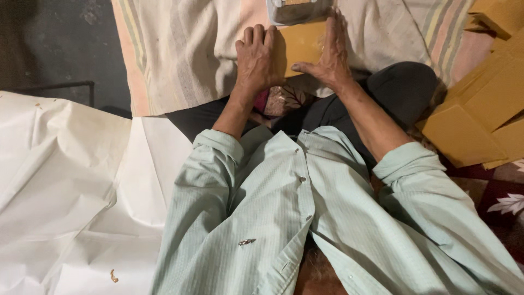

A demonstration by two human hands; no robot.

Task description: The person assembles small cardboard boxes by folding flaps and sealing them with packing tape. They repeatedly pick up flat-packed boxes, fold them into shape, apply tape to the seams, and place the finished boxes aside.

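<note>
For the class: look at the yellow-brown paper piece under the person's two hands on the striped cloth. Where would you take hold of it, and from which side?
Probably by its near edge, from the person's side. The yellow-brown paper piece lies flat on the striped cloth. The left hand covers its left end, the right hand its right end, and a grey packet sits at its far edge. Only the near edge shows free for pinching.

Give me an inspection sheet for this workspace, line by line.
Surface: striped cloth spread on the floor.
Job's things: flat brown envelope on the cloth, under both hands.
Clutter: stack of brown envelopes at right; white paper sheets at left; grey packet at the top edge.
Hands: left hand curled over the envelope's left edge; right hand flat, pressing on it.
Cables: nothing seen.
Surroundings: dark floor; patterned rug at right.
</note>
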